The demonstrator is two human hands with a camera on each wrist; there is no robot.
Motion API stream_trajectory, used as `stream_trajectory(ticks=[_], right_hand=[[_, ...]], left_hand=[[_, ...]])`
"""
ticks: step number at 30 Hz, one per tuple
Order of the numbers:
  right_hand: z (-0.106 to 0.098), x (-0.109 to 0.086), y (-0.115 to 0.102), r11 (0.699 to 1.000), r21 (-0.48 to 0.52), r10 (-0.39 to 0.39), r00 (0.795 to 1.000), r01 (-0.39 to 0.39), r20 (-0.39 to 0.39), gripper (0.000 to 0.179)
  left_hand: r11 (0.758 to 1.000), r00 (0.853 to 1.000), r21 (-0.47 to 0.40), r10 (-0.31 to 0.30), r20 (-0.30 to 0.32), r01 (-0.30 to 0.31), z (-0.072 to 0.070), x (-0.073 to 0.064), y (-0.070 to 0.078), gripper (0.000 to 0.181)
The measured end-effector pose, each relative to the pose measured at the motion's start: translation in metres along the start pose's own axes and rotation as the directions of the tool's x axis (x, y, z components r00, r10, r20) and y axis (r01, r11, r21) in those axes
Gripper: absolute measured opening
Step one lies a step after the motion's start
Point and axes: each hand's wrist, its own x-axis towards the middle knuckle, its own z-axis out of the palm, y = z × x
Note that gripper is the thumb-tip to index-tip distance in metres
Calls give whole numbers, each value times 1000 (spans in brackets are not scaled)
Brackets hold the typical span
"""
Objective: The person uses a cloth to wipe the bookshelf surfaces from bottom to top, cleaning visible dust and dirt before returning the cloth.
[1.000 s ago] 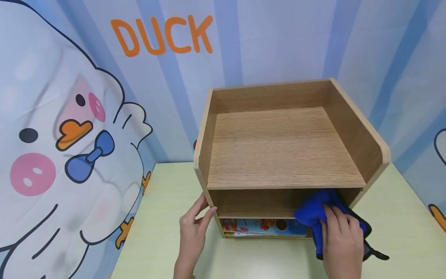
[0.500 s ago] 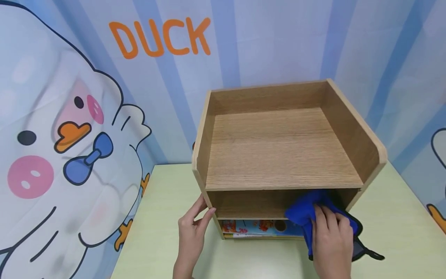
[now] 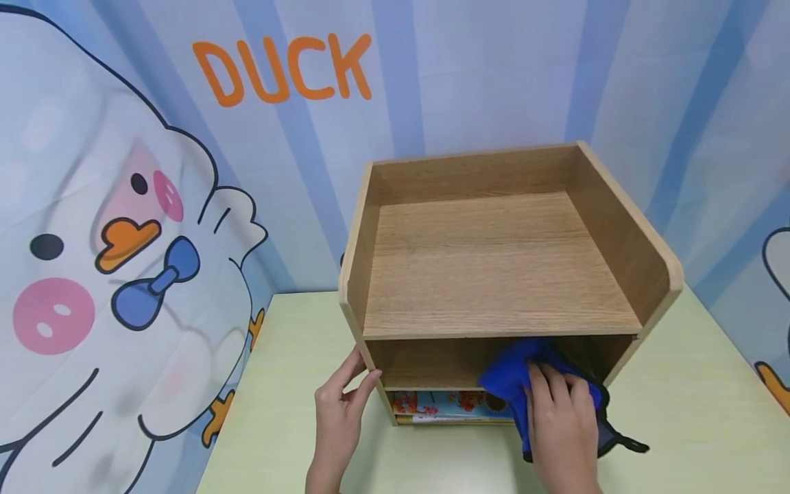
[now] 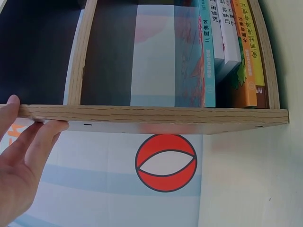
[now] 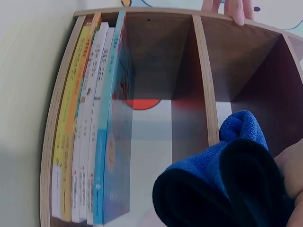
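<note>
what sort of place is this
Perhaps a child's study or play corner, though it could be a staged set: a big cartoon bird and the word DUCK decorate the backdrop, and colourful books sit in a wooden shelf.

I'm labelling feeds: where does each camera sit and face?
Head: on the head, facing forward and down at the wooden shelf; left hand and right hand show.
Left wrist: worn there, facing the shelf's open front; left hand shows.
Right wrist: worn there, facing that front past the blue cloth; right hand and left fingers show.
Both wrist views share the books.
</note>
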Motion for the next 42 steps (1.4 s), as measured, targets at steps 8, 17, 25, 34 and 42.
stream_trajectory(ticks=[8, 17, 25, 34, 42], right_hand=[[8, 4, -12, 997, 39, -59, 998, 59, -2, 25], [19, 6, -26, 994, 60, -95, 995, 95, -3, 53], [20, 6, -31, 995, 52, -82, 996, 80, 20, 51], [13, 3, -23, 995, 70, -65, 998, 66, -21, 30], [0, 4, -10, 999, 36, -12, 997, 15, -76, 27]], left_hand=[[1000, 1000, 13, -6, 4, 6, 1, 0, -2, 50], [1000, 1000, -18, 8, 12, -8, 1, 1, -1, 49], [1000, 1000, -13, 11, 8, -11, 0, 0, -1, 49], [1000, 1000, -2, 7, 7, -7, 0, 0, -4, 50], [1000, 1000, 11, 15, 6, -15, 0, 0, -2, 49]])
